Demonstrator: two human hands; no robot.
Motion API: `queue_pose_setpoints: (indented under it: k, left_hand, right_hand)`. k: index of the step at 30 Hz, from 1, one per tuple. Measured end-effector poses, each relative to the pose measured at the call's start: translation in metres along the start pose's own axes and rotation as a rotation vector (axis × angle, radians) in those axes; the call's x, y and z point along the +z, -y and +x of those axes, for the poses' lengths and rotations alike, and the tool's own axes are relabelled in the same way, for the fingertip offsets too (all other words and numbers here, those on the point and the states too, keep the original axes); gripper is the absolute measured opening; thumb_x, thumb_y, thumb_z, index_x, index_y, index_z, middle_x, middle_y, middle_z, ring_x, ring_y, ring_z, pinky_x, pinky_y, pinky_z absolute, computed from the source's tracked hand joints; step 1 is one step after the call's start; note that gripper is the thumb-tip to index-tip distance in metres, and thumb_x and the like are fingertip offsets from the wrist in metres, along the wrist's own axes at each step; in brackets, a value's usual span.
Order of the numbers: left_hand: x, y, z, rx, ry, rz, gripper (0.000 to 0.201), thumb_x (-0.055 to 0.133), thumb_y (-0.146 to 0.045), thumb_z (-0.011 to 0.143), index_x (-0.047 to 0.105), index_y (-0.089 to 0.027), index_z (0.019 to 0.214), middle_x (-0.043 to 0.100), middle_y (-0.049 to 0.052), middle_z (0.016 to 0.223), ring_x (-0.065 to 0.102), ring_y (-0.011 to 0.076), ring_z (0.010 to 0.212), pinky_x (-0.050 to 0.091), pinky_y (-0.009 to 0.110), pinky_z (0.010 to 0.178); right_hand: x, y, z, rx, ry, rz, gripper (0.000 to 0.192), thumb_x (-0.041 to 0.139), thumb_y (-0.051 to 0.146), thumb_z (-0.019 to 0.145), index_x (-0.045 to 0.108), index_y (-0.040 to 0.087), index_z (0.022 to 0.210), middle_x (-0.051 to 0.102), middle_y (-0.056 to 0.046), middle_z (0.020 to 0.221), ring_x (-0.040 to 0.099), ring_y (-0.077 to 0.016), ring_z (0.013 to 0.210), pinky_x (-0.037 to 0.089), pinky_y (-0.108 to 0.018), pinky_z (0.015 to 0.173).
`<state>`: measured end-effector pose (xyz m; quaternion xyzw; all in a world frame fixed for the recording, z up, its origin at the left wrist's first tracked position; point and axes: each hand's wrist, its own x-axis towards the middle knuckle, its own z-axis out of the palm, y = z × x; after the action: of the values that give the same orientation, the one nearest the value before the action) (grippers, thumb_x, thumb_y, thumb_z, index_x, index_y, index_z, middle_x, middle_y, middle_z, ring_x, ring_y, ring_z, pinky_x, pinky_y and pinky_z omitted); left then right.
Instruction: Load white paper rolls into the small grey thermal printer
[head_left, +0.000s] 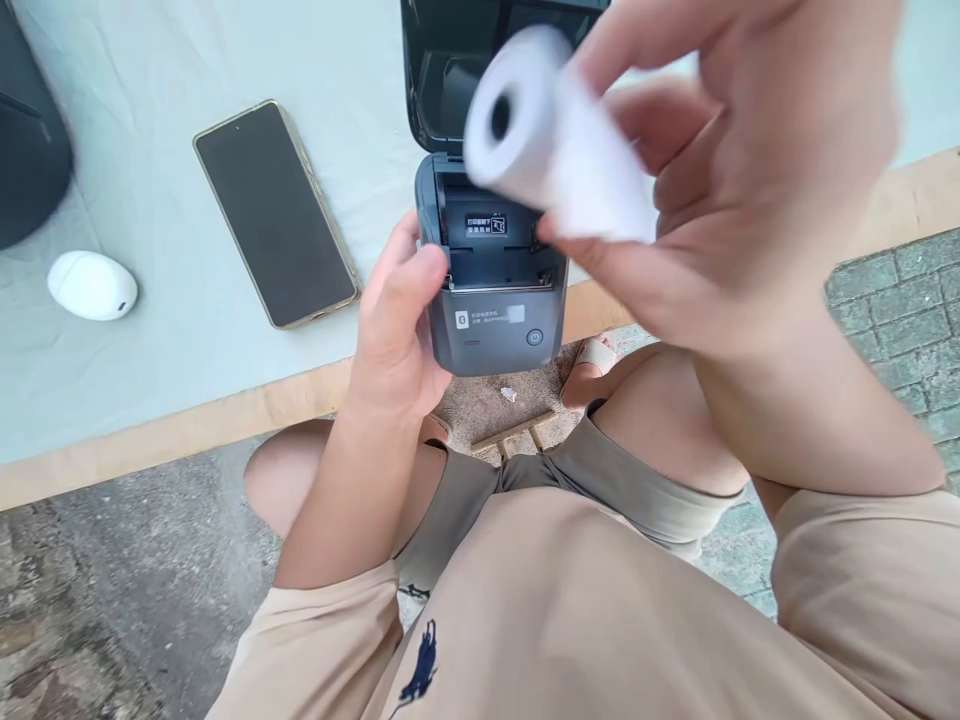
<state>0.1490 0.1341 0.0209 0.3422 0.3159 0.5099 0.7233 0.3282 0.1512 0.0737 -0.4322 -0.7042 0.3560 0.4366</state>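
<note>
A small dark label printer (491,340) has its lid (450,85) swung up, so the paper bay shows. My left hand (397,320) grips the printer's left side, with the thumb on the edge of the bay. Above the bay, my right hand (727,190) holds a white paper roll (525,120) between thumb and fingers. The roll is tilted, its dark core hole facing left, and a loose flap of its paper hangs near the thumb. Roll and right hand are slightly blurred, and they cover part of the lid and the bay's right side.
A phone (277,215) with a dark screen lies on the pale cloth-covered table (172,370), left of the printer. Further left are a white rounded case (92,285) and a large dark object (30,140). The table's wooden edge (277,405) runs just before my lap.
</note>
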Motion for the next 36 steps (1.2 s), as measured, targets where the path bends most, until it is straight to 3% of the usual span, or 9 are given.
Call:
queue_pose_setpoints:
  k: [6, 11, 17, 20, 25, 29, 32, 34, 36]
  left_hand:
    - [0.002, 0.001, -0.005, 0.001, -0.044, -0.018, 0.036, 0.068, -0.038, 0.084, 0.058, -0.023, 0.114, 0.070, 0.004, 0.109, 0.056, 0.0290, 0.132, 0.054, 0.040, 0.102]
    - [0.002, -0.001, -0.008, -0.003, -0.044, -0.043, 0.030, 0.066, -0.032, 0.085, 0.059, -0.022, 0.112, 0.069, 0.003, 0.101, 0.058, 0.0258, 0.130, 0.053, 0.036, 0.104]
    - [0.002, -0.005, -0.007, -0.005, 0.001, -0.137, 0.022, 0.061, -0.040, 0.087, 0.065, -0.024, 0.101, 0.069, 0.005, 0.097, 0.055, 0.0289, 0.131, 0.052, 0.039, 0.105]
    - [0.002, -0.005, -0.008, -0.011, 0.011, -0.174, 0.017, 0.064, -0.029, 0.087, 0.065, -0.024, 0.103, 0.069, 0.004, 0.094, 0.057, 0.0278, 0.129, 0.052, 0.041, 0.105]
    - [-0.002, -0.001, -0.009, 0.028, -0.022, -0.084, 0.036, 0.073, -0.018, 0.077, 0.061, -0.024, 0.111, 0.071, 0.002, 0.094, 0.058, 0.0297, 0.130, 0.053, 0.046, 0.106]
    - [-0.003, 0.000, -0.008, 0.026, 0.006, -0.070, 0.042, 0.074, -0.022, 0.075, 0.059, -0.027, 0.114, 0.072, 0.004, 0.107, 0.050, 0.0343, 0.137, 0.054, 0.049, 0.105]
    - [-0.004, 0.000, -0.008, 0.017, 0.009, -0.034, 0.040, 0.072, -0.024, 0.078, 0.058, -0.026, 0.115, 0.072, 0.005, 0.109, 0.053, 0.0350, 0.134, 0.057, 0.047, 0.099]
    - [-0.006, 0.000, -0.008, 0.018, 0.038, 0.011, 0.049, 0.076, -0.024, 0.074, 0.056, -0.026, 0.119, 0.071, 0.006, 0.112, 0.058, 0.0359, 0.129, 0.060, 0.046, 0.094]
    - [-0.007, 0.000, -0.008, -0.001, 0.049, 0.054, 0.059, 0.079, -0.023, 0.070, 0.054, -0.026, 0.122, 0.070, 0.006, 0.117, 0.059, 0.0364, 0.128, 0.061, 0.045, 0.091]
  right_hand:
    - [0.003, 0.007, 0.004, -0.246, 0.076, -0.576, 0.011, 0.051, 0.021, 0.087, 0.056, 0.020, 0.097, 0.065, -0.004, 0.102, 0.064, -0.0203, 0.097, 0.054, -0.039, 0.080]
    - [0.002, -0.005, 0.002, -0.372, 0.105, -0.574, 0.006, 0.055, 0.016, 0.085, 0.056, 0.022, 0.086, 0.071, 0.001, 0.102, 0.069, -0.0196, 0.101, 0.056, -0.036, 0.080]
    - [0.010, -0.003, -0.007, -0.556, 0.075, -0.576, 0.005, 0.060, 0.027, 0.089, 0.059, 0.022, 0.088, 0.070, 0.002, 0.099, 0.067, -0.0186, 0.099, 0.055, -0.039, 0.088]
    - [0.013, -0.001, -0.010, -0.573, 0.119, -0.556, 0.016, 0.058, 0.038, 0.091, 0.061, 0.023, 0.089, 0.069, 0.001, 0.102, 0.065, -0.0204, 0.108, 0.054, -0.041, 0.093]
    - [0.011, -0.002, -0.007, -0.441, -0.004, -0.523, 0.021, 0.057, 0.039, 0.089, 0.065, 0.020, 0.093, 0.064, -0.007, 0.105, 0.062, -0.0219, 0.102, 0.051, -0.046, 0.094]
    - [0.008, -0.001, -0.008, -0.306, 0.117, -0.515, 0.030, 0.060, 0.050, 0.083, 0.061, 0.028, 0.103, 0.060, -0.006, 0.115, 0.057, -0.0270, 0.113, 0.049, -0.049, 0.099]
    - [0.004, -0.003, -0.008, -0.243, 0.009, -0.503, 0.039, 0.057, 0.054, 0.085, 0.060, 0.028, 0.114, 0.054, -0.004, 0.128, 0.051, -0.0274, 0.126, 0.043, -0.047, 0.112]
    - [0.002, -0.008, -0.004, -0.201, -0.105, -0.398, 0.045, 0.057, 0.052, 0.086, 0.055, 0.029, 0.124, 0.048, -0.001, 0.138, 0.041, -0.0262, 0.139, 0.039, -0.041, 0.117]
    - [0.002, -0.012, 0.000, -0.143, -0.057, -0.165, 0.054, 0.060, 0.048, 0.084, 0.045, 0.031, 0.133, 0.048, 0.000, 0.140, 0.037, -0.0225, 0.144, 0.040, -0.036, 0.116]
